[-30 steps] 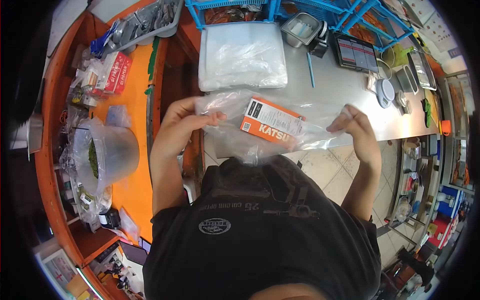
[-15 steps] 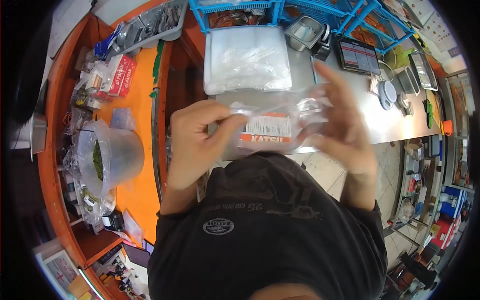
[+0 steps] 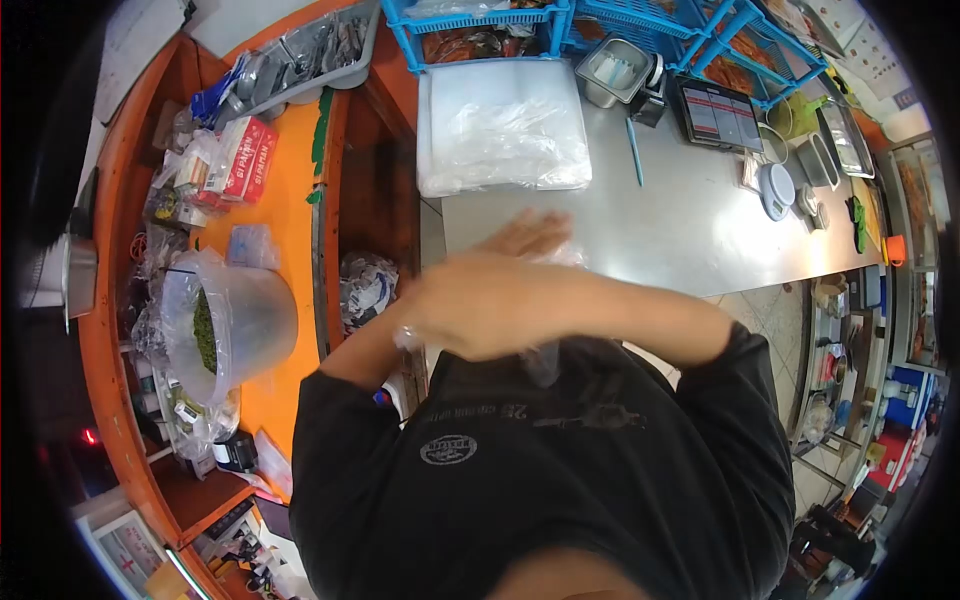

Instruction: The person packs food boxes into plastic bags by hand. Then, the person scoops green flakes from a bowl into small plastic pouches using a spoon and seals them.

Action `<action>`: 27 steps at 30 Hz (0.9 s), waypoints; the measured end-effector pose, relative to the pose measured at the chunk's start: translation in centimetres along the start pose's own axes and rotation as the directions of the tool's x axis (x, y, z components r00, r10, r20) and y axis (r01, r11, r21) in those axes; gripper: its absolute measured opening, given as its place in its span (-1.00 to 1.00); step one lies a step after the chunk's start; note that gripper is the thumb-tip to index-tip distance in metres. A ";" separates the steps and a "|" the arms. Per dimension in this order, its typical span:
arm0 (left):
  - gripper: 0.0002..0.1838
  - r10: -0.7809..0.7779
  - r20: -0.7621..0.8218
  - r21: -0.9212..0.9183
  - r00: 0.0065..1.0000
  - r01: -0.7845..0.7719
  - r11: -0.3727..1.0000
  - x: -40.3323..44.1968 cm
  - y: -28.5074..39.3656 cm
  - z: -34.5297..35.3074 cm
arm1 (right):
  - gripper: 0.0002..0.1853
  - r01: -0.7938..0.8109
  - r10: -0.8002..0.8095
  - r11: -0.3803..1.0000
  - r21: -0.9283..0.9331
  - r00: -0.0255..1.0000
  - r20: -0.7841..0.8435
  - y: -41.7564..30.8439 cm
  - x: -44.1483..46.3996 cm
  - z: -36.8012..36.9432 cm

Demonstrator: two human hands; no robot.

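Note:
My right hand (image 3: 480, 308) is blurred and reaches across in front of my left hand, with its fingers pointing left. Behind it, my left hand (image 3: 528, 237) shows only blurred fingers, which extend to the right. Between and around the hands is a clear plastic bag (image 3: 543, 364), mostly hidden. Bits of it stick out below the right wrist, past the left fingertips and by the right fingers. Its printed label is out of sight. Beyond the hands lies a stack of clear plastic bags (image 3: 505, 125) on the steel table (image 3: 660, 235).
Left, an orange counter (image 3: 270, 395) holds a plastic-lined tub (image 3: 255, 320), a red-and-white box (image 3: 245, 160) and a grey cutlery tray (image 3: 310, 65). Blue baskets (image 3: 480, 58), a metal container (image 3: 612, 75), a tablet (image 3: 720, 112), a blue pen (image 3: 635, 150) and a scale (image 3: 776, 190) are at the back.
My right hand has swung left across the front of my left hand. The bag's orange-and-white KATSU label, visible earlier, is now covered.

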State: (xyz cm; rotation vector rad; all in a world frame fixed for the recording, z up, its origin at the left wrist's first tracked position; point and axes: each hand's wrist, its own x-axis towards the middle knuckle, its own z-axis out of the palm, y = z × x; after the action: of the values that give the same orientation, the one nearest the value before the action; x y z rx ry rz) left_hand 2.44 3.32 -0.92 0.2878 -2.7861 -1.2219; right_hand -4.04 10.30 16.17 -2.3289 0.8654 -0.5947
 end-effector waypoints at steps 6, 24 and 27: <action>-0.31 -0.285 0.442 -0.350 0.851 0.456 0.819 -0.9 -0.3 4.3 | -0.79 -0.189 0.228 0.972 0.143 0.909 -0.348 13.5 3.7 2.0; -0.53 -0.594 -0.276 -0.589 0.756 0.355 0.726 4.5 4.7 -6.7 | -0.25 -0.323 0.237 0.946 0.026 0.634 -0.736 14.4 -15.0 3.9; -0.35 -0.605 -0.396 -0.439 0.691 0.436 0.786 5.2 7.1 -10.8 | -0.04 -0.090 0.149 0.989 0.119 0.535 -0.832 14.2 -11.6 3.8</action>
State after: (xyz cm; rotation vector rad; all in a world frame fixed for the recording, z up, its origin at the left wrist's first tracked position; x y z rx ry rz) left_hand -1.95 -0.74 11.63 1.2613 -2.0419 -1.3882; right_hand -16.02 10.88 1.81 -1.8101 1.3710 -1.7386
